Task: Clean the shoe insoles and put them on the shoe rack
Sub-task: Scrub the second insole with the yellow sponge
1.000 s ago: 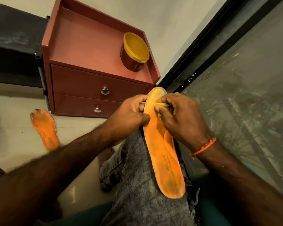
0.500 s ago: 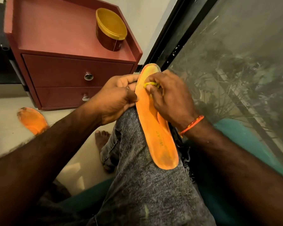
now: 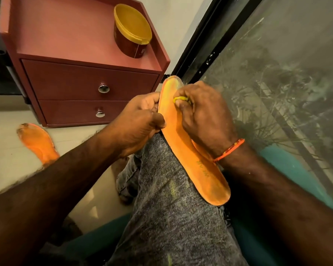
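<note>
A long orange foam insole (image 3: 192,150) lies along the grey-jeaned thigh (image 3: 171,208), heel nearest, toe pointing away; left hand (image 3: 136,123) pinches its edge, right hand (image 3: 202,114) pinches a small yellow scrap (image 3: 180,98) against its forefoot. Cleaning looks midway: the soiled second orange insole (image 3: 38,143) waits on the floor, racking undone

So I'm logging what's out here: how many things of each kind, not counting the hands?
Insoles: 2, one on the knee, one on the floor
Tub: 1
Drawer unit: 1
Yellow wipe: 1
Total: 5
</note>
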